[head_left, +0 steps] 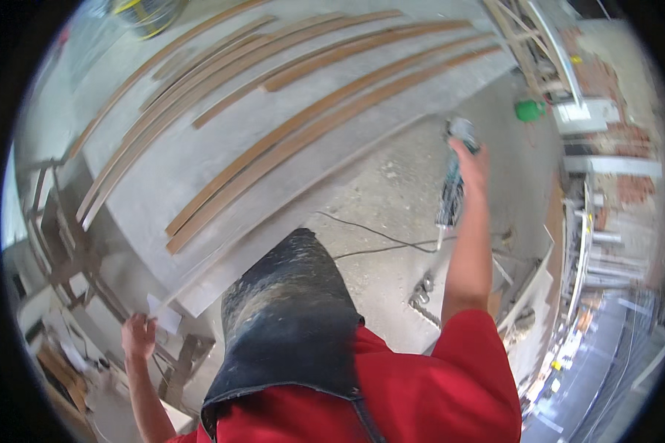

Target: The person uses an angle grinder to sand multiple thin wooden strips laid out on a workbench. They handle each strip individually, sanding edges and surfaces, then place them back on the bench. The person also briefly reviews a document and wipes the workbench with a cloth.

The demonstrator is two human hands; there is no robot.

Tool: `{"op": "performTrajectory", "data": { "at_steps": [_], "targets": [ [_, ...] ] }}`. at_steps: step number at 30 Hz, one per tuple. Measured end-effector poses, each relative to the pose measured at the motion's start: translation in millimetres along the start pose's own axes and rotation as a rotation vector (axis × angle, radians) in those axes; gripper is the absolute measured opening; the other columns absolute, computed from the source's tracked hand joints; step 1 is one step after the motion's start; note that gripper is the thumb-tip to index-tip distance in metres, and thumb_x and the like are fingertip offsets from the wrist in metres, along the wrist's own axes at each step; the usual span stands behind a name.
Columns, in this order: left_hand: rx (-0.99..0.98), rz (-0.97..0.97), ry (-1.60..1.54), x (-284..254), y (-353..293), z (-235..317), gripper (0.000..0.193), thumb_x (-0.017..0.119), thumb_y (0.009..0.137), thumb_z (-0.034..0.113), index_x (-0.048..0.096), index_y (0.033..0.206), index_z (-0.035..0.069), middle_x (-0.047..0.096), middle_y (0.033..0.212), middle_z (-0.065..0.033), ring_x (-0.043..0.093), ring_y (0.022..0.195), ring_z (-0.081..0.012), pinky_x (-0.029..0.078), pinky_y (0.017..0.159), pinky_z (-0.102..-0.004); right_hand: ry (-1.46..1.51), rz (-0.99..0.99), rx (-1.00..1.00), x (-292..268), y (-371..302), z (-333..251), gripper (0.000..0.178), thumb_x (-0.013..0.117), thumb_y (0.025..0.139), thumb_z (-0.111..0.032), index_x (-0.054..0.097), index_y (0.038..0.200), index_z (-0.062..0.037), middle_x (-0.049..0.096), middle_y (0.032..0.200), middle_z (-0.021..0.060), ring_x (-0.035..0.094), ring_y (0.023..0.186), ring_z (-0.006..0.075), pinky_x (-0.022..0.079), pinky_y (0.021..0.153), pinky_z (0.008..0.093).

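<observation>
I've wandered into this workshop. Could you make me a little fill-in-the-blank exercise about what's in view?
1. The person's ____ hand holds a corded power tool.
2. The dark apron is worn over a ____ shirt.
3. The long strips on the grey surface look to be made of ____.

Missing words: right; red; wood.
</observation>
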State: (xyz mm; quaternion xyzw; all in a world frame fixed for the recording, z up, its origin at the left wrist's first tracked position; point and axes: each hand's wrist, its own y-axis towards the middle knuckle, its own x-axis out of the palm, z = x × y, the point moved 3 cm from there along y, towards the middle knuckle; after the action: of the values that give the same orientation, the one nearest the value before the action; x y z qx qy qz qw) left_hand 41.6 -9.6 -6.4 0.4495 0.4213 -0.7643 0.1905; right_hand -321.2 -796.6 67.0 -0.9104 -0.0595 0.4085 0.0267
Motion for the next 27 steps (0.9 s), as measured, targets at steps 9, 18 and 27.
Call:
{"op": "performTrajectory", "data": {
  "at_steps": [9,18,27],
  "targets": [
    [-0.082,-0.167,-0.199,-39.5,12.8,42.2,0.037,0.081,0.081,0.031,0.069,0.101,0.002,0.073,0.094,-0.0202,0.071,0.092,-0.0388,0.053,0.079,-0.0447,0.098,-0.087,-0.074,23.7,-189.8,-16.6,0.086,0.087,0.074,-0.028,0.046,0.144,0.0032,0.06,0.134,0.019,0.059,0.119,0.0266,0.045,0.105,0.0381],
    [0.008,-0.115,-0.002,-14.1,14.1,5.1,0.036,0.078,0.084,0.031,0.056,0.082,0.003,0.065,0.077,-0.0187,0.064,0.077,-0.0436,0.05,0.067,-0.0497,-0.173,-0.395,-0.267,61.3,-332.4,-72.3,0.081,0.085,0.072,-0.037,0.049,0.14,-0.0102,0.07,0.114,0.0231,0.07,0.105,0.0406,0.054,0.091,0.045],
    [0.094,0.025,0.077,-6.6,4.8,-23.4,0.025,0.071,0.083,0.022,0.054,0.082,0.004,0.066,0.079,-0.0178,0.064,0.078,-0.0437,0.051,0.069,-0.0522,-0.348,-0.749,-0.393,102.8,-388.4,-109.2,0.082,0.082,0.076,-0.039,0.044,0.142,-0.0074,0.07,0.115,0.0245,0.069,0.106,0.044,0.055,0.09,0.0479]
  ]
}}
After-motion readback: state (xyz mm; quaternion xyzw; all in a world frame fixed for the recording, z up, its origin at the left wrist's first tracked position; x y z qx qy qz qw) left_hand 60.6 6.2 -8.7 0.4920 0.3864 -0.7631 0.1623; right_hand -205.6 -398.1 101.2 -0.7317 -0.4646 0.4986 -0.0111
